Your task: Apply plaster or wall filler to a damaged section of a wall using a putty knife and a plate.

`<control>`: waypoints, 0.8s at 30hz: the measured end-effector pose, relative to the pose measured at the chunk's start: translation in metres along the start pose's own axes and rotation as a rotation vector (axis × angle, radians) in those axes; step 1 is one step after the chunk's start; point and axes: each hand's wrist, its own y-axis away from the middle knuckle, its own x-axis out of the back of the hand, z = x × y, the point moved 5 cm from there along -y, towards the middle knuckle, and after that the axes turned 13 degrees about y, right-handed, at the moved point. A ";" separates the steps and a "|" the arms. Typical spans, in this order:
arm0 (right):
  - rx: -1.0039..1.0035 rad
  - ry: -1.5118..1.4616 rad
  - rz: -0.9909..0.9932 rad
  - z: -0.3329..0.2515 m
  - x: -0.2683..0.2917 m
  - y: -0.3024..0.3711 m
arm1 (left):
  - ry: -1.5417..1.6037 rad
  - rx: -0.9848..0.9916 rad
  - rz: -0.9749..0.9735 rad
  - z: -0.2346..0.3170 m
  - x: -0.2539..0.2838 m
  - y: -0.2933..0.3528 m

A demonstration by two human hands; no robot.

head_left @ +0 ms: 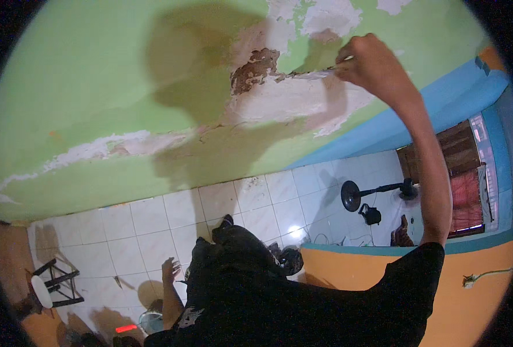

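My right hand (pixel 375 66) is raised against the green wall (pixel 106 92), its fingers pinched at the end of a dark horizontal crack. A small pale thing shows at the fingertips, too little of it to name. Around the crack lies a whitish patch of bare plaster (pixel 279 99) with ragged paint edges. To its left a rough brown hole (pixel 256 70) breaks the surface. Low at my left side hangs my left hand (pixel 170 270), fingers loosely apart, holding nothing that I can see. A bucket (pixel 151 321) with a red-handled tool (pixel 126 328) stands below it.
On the tiled floor (pixel 141 248) stand a white-topped stool (pixel 41 291) at far left and a black fan (pixel 352 195) at right, with a dark kettle (pixel 370 215) beside it. An orange wall (pixel 349 266) with a blue edge is near my right side. My shadow falls across the green wall.
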 end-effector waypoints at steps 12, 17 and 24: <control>0.038 -0.123 -0.039 0.027 -0.001 -0.037 | 0.029 -0.057 0.053 0.005 -0.010 0.013; 0.057 -0.158 -0.081 0.018 0.001 -0.036 | 0.043 0.045 0.058 -0.015 0.000 0.008; 0.037 -0.053 0.002 -0.016 -0.024 -0.050 | 0.074 0.043 0.041 -0.008 -0.015 0.008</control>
